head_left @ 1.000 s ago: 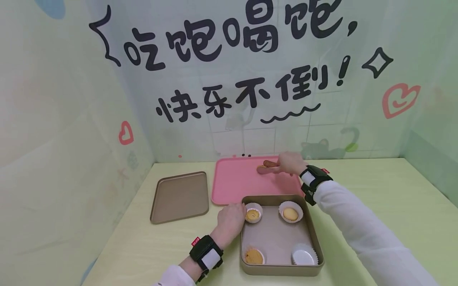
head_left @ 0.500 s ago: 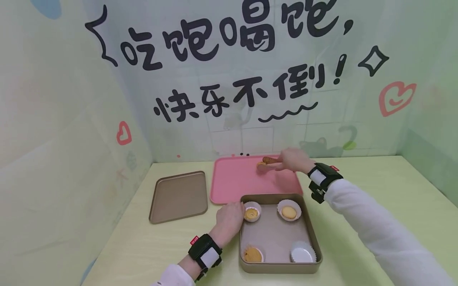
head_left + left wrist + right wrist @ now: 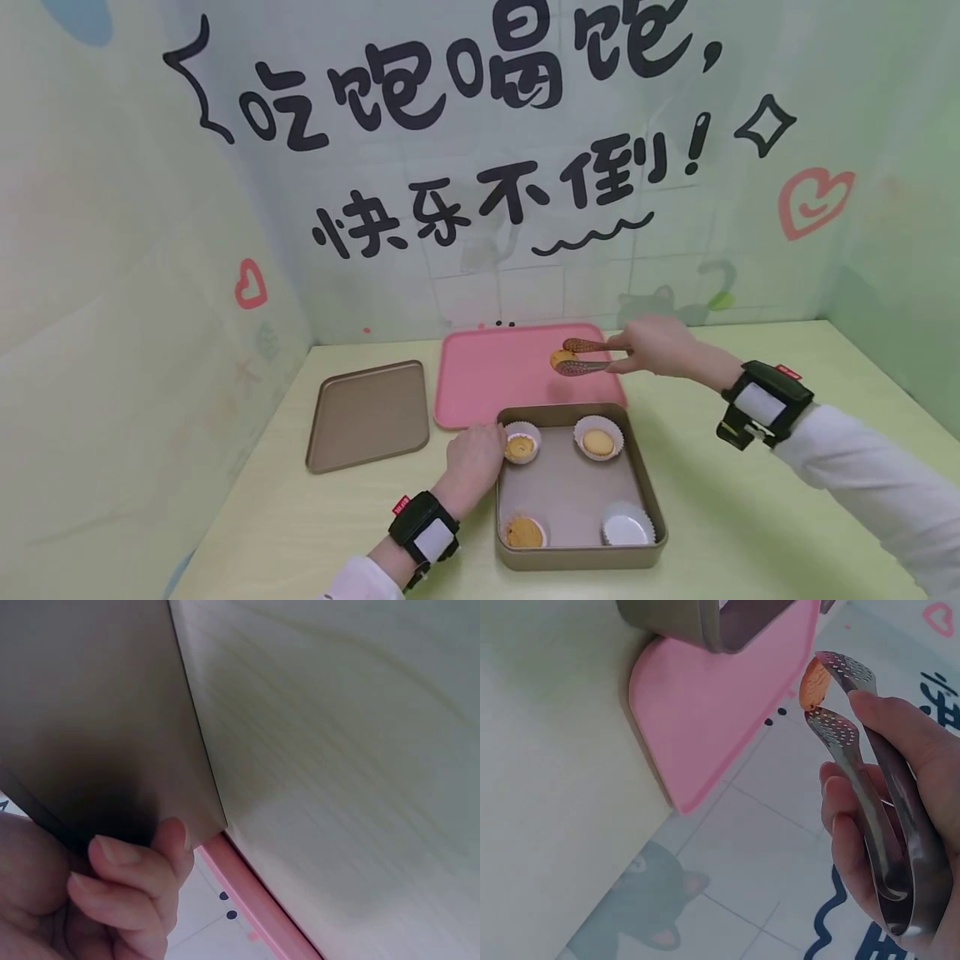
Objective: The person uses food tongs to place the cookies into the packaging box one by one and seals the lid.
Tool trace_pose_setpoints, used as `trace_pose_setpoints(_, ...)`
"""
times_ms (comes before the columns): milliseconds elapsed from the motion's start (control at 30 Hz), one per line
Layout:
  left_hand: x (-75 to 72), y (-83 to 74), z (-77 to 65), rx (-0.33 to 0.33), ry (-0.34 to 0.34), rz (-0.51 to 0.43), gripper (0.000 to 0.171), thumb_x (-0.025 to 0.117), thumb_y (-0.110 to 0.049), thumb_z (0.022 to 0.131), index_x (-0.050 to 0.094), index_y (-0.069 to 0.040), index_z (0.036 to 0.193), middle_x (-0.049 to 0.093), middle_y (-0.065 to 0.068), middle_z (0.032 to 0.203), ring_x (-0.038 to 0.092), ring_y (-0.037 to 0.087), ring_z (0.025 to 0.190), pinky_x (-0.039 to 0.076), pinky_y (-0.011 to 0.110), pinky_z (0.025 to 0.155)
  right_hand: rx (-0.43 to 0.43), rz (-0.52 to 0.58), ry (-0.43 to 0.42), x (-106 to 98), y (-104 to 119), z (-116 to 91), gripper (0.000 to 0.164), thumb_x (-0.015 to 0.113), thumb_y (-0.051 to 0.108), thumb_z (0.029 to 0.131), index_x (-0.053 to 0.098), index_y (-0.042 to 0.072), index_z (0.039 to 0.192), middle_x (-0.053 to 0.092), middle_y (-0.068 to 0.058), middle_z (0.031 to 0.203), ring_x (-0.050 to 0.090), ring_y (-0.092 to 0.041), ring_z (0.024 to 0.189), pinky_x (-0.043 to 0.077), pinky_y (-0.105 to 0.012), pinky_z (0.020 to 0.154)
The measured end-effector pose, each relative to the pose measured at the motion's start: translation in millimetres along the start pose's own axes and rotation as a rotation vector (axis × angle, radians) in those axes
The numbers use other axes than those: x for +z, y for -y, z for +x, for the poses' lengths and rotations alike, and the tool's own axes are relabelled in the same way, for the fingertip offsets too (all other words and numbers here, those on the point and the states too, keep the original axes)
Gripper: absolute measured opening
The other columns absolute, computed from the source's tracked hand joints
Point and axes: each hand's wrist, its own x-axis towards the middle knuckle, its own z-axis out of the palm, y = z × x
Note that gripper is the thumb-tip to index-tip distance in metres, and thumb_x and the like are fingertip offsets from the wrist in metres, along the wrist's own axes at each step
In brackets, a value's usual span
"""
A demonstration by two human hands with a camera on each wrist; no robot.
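one right hand (image 3: 660, 345) holds metal tongs (image 3: 922, 851) in its grip, their tips narrowed round a cookie (image 3: 814, 686) raised above the pink tray (image 3: 487, 387). the left hand (image 3: 476, 457) grips the deep pan's (image 3: 581, 557) left rim near the far corner; four paper cups (image 3: 628, 525) stand inside, three with cookies (image 3: 598, 442) in them. left of the pink tray, a flat brown tray (image 3: 367, 417) lies on the worktop (image 3: 720, 500).

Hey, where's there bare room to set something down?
Bare: the flat brown tray; the left half of the pink tray; the table between the deep pan and the right sleeve; mid-pan, between paper cups. Crowded: the pan's far left corner, by the left hand; the pink tray's right end, under the tongs.
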Motion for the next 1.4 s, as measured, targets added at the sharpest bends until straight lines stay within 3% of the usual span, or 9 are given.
trace_pose_setpoints(233, 0.3, 5.4, 0.3, -0.016, 0.000, 0.024, 0.035, 0.054, -0.014, 0.090, 0.049, -0.006, 0.056, 0.041, 0.003, 0.045, 0.051, 0.020, 0.040, 0.038, 0.031, 0.031, -0.162, -0.118, -0.074, -15.0, 30.4, -46.3, 0.024, 0.074, 0.034, 0.072, 0.067, 0.018, 0.089, 0.033, 0.018, 0.050, 0.032, 0.000, 0.043, 0.027, -0.022, 0.038)
trace_pose_setpoints(433, -1.8, 6.8, 1.2, 0.008, 0.027, 0.022, 0.032, 0.052, -0.012, 0.091, 0.051, -0.005, 0.060, 0.042, 0.003, 0.047, 0.052, 0.021, 0.042, 0.038, 0.032, 0.031, -0.220, -0.156, -0.020, -27.7, 53.9, -78.6, 0.029, 0.075, 0.036, 0.069, 0.065, 0.016, 0.087, 0.036, 0.019, 0.052, 0.036, 0.001, 0.043, 0.030, -0.022, 0.036)
trace_pose_setpoints(600, -1.1, 6.0, 1.3, -0.024, 0.035, 0.007, 0.032, 0.052, -0.013, 0.091, 0.051, -0.005, 0.060, 0.042, 0.003, 0.046, 0.051, 0.021, 0.041, 0.038, 0.032, 0.031, -0.260, -0.156, 0.044, -31.2, 64.6, -96.5, 0.029, 0.076, 0.036, 0.066, 0.065, 0.016, 0.084, 0.044, 0.018, 0.055, 0.040, 0.000, 0.044, 0.034, -0.023, 0.039)
trace_pose_setpoints(800, -0.7, 4.4, 1.0, -0.051, 0.031, -0.023, 0.032, 0.053, -0.014, 0.091, 0.050, -0.005, 0.060, 0.041, 0.003, 0.046, 0.052, 0.022, 0.041, 0.039, 0.033, 0.032, -0.274, -0.154, 0.121, -28.9, 72.0, -102.9, 0.027, 0.075, 0.040, 0.066, 0.066, 0.019, 0.081, 0.051, 0.015, 0.058, 0.040, -0.001, 0.044, 0.037, -0.025, 0.041)
trace_pose_setpoints(967, 1.0, 3.8, 2.1, -0.032, 0.034, -0.025, 0.033, 0.052, -0.013, 0.091, 0.050, -0.005, 0.059, 0.040, 0.003, 0.046, 0.051, 0.021, 0.041, 0.039, 0.032, 0.032, -0.292, -0.162, 0.164, -24.5, 75.3, -99.9, 0.026, 0.075, 0.042, 0.065, 0.067, 0.021, 0.079, 0.051, 0.015, 0.056, 0.039, -0.001, 0.044, 0.036, -0.024, 0.041)
trace_pose_setpoints(1200, 3.6, 0.6, 0.7, -0.035, 0.077, -0.034, 0.034, 0.051, -0.014, 0.092, 0.051, -0.005, 0.059, 0.040, 0.003, 0.047, 0.052, 0.021, 0.042, 0.039, 0.033, 0.031, -0.328, -0.221, 0.196, -14.9, 78.5, -99.4, 0.025, 0.075, 0.043, 0.064, 0.066, 0.023, 0.076, 0.045, 0.017, 0.054, 0.037, -0.003, 0.044, 0.035, -0.023, 0.041)
trace_pose_setpoints(1400, 3.7, 0.4, 3.1, 0.012, 0.052, -0.008, 0.033, 0.051, -0.013, 0.092, 0.049, -0.005, 0.060, 0.037, 0.001, 0.046, 0.049, 0.019, 0.040, 0.037, 0.031, 0.031, -0.330, -0.235, 0.188, -15.3, 77.5, -100.2, 0.025, 0.075, 0.043, 0.063, 0.066, 0.023, 0.074, 0.043, 0.016, 0.052, 0.033, -0.003, 0.042, 0.031, -0.022, 0.039)
